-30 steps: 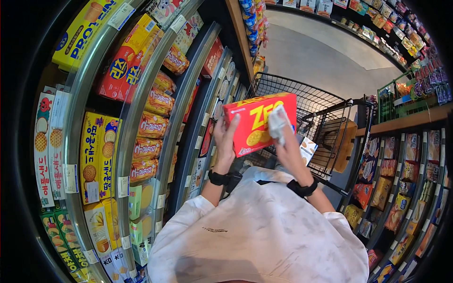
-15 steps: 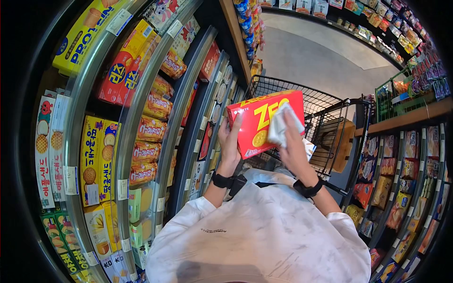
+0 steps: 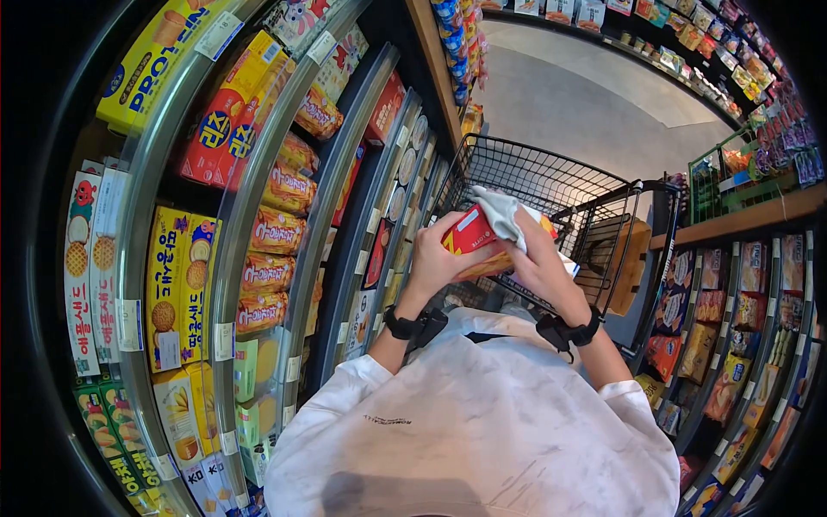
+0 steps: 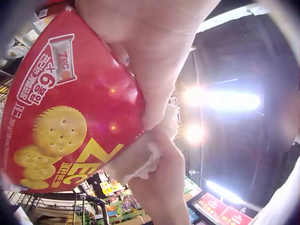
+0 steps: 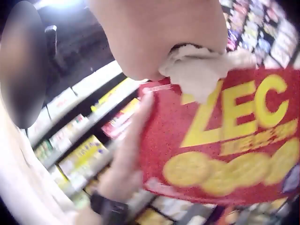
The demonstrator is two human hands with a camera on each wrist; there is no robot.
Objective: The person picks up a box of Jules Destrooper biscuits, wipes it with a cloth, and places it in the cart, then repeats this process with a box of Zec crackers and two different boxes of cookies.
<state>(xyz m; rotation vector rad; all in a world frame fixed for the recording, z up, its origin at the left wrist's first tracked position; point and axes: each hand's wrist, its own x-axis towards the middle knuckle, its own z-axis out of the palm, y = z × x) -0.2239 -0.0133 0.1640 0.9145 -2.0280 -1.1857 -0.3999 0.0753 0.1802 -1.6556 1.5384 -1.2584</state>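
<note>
A red ZEC cracker box (image 3: 468,233) is held up in front of the chest, turned so that one narrow end shows in the head view. My left hand (image 3: 433,261) grips it at the near left side. A whitish cloth (image 3: 500,215) is in my right hand (image 3: 544,265), draped over the box's upper edge. In the left wrist view the broad cracker face of the box (image 4: 89,103) fills the left side. The right wrist view has the cloth (image 5: 199,75) bunched under the right hand (image 5: 164,33), against the box's lettered face (image 5: 206,145).
A black wire shopping cart (image 3: 517,168) stands just beyond the hands. Tall shelves of boxed biscuits, with a yellow box (image 3: 181,289) among them, run along the left. On the right are shelves of bagged snacks (image 3: 728,388) and a green wire basket (image 3: 724,172). Grey floor (image 3: 568,82) stretches ahead.
The box has turned from its broad front toward its narrow end in the head view. The right hand has shifted with the cloth from the front face to the upper edge.
</note>
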